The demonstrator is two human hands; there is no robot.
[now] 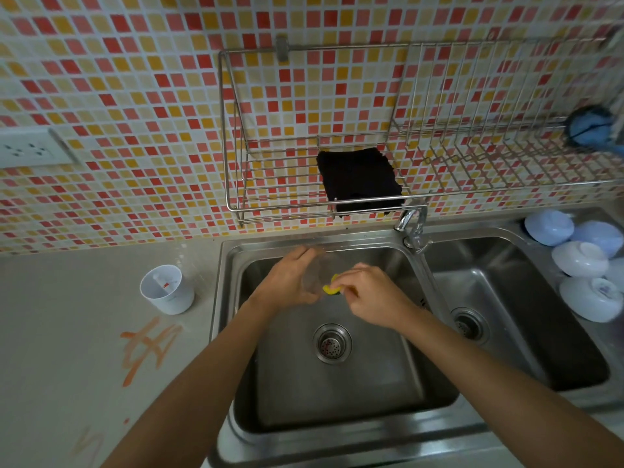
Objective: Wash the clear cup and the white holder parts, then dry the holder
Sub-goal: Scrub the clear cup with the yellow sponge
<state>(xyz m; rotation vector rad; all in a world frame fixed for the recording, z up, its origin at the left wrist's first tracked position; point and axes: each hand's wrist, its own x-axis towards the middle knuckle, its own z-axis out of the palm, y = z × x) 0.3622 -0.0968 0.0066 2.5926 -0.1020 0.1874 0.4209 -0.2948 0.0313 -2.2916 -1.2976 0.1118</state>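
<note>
Over the left basin of the steel sink, my left hand grips the clear cup, which lies tilted with its mouth toward my right hand. My right hand pinches a yellow sponge and holds it against the cup's rim. The cup is see-through and partly hidden by my fingers. The white holder stands upright on the counter left of the sink, with a divider inside it.
The faucet stands between the two basins, right of my hands. A black cloth lies in the wire wall rack above. Several white and pale blue bowls sit upside down at the right. A wall socket is at the far left.
</note>
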